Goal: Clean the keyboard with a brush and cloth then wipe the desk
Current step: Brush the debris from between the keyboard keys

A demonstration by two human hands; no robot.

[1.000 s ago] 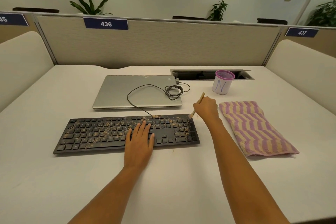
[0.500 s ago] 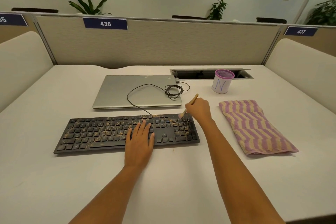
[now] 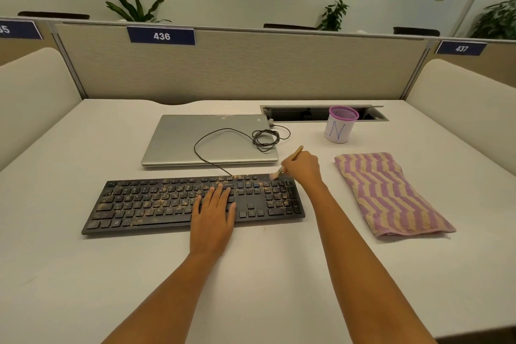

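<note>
leftward along the back row is where our right grip (image 3: pixel 303 167) has gone, from the far right corner of the keyboard (image 3: pixel 156 201) to the keys above the number pad, while our left grip (image 3: pixel 213 212) has stayed put. the right grip pinches the brush (image 3: pixel 276 174) by its wooden handle with the fingers curled round it. the handle slants up and back so the bristles meet the keyboard's top edge. the left grip lies flat on the keys right of the middle, fingers straight and lightly spread. we judge it is there to stop the keyboard sliding under the strokes. crumbs cover most keys, thickest across the left and middle, so we judge the brushing has barely begun. the striped cloth (image 3: pixel 391 193) lies folded on the tabletop (image 3: pixel 251 274) to the right of the keyboard, apart from it, handy for the wiping step. behind the keyboard sits a closed laptop (image 3: pixel 181 145) with the cable (image 3: pixel 265 140) coiled on its lid. a cup (image 3: pixel 340 126) stands further back.
</note>
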